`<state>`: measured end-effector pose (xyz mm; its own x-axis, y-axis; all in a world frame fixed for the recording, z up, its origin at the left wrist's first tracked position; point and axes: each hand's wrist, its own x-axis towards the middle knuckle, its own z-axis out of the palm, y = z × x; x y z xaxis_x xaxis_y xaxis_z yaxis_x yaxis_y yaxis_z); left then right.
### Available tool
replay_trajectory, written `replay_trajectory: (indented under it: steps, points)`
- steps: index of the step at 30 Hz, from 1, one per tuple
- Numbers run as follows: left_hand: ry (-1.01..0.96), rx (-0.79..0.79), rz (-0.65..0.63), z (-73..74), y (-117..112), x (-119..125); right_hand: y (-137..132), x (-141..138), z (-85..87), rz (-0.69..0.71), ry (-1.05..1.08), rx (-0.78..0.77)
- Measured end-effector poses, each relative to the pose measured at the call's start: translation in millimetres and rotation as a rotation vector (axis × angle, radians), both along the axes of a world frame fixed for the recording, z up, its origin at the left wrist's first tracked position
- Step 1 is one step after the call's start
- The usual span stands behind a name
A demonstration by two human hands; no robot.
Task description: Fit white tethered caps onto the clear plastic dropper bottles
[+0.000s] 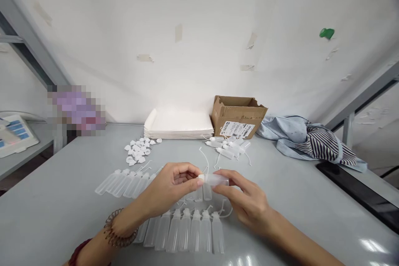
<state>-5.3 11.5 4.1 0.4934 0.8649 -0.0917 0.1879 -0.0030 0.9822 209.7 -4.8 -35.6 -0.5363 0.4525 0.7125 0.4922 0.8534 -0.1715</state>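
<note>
Presently: translucent bottle (218, 180), held level at mid-frame

Surface: grey tabletop (296, 191), filling the lower frame. Room: whitish wall (205, 4) above, with tape scraps. Stock: white stack (177, 124), centre; cardboard box (238, 116), right of centre; small white caps (137, 149), left of centre; bottle row (186, 230), lower centre. Left hand (179, 183): nearly closed, pinching the bottle's white neck end. Right hand (247, 199): narrow, thumb and fingers gripping its body.

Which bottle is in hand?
The translucent squeeze bottle whose white top the left hand pinches, body in the right hand; the others lie on the table.
</note>
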Motion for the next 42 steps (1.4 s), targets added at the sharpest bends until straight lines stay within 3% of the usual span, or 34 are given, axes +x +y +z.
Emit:
replay_trajectory:
  steps: [4, 8, 14, 18, 21, 25, 28, 32, 35, 39, 42]
  points:
    - [-0.019, -0.024, -0.011, -4.7, -1, 3, -2, 0, 0.8, 0.029, 0.092, -0.128]
    - [-0.034, 0.066, -0.018, -10.7, -2, 5, -5, -1, 1.9, 0.017, 0.250, -0.434]
    - [0.092, 0.513, 0.000, -21.9, -6, 9, -3, -5, 7.7, 0.018, 0.517, -1.059]
    - [0.121, 0.860, -0.017, -32.8, -6, 9, -1, -6, 12.7, 0.046, 0.604, -1.312]
    - [0.111, 0.950, 0.000, -34.8, -6, 9, 0, -7, 14.5, 0.095, 0.669, -1.444]
    - [0.097, 0.839, 0.038, -25.8, -7, 8, 0, -9, 16.0, 0.131, 0.789, -1.527]
    - [0.115, 0.622, 0.038, -18.4, -8, 6, 0, -9, 16.3, 0.125, 0.825, -1.516]
    - [-0.003, 0.329, 0.035, -13.8, -8, 5, 0, -9, 14.7, 0.136, 0.827, -1.481]
    - [-0.003, 0.193, 0.064, -12.1, -8, 9, 0, -9, 12.9, 0.154, 0.823, -1.463]
    - [0.078, 0.123, 0.076, -10.7, -9, 13, -3, -9, 12.8, 0.159, 0.797, -1.384]
    - [0.082, 0.166, 0.051, -10.1, -10, 12, -5, -10, 14.7, 0.136, 0.769, -1.349]
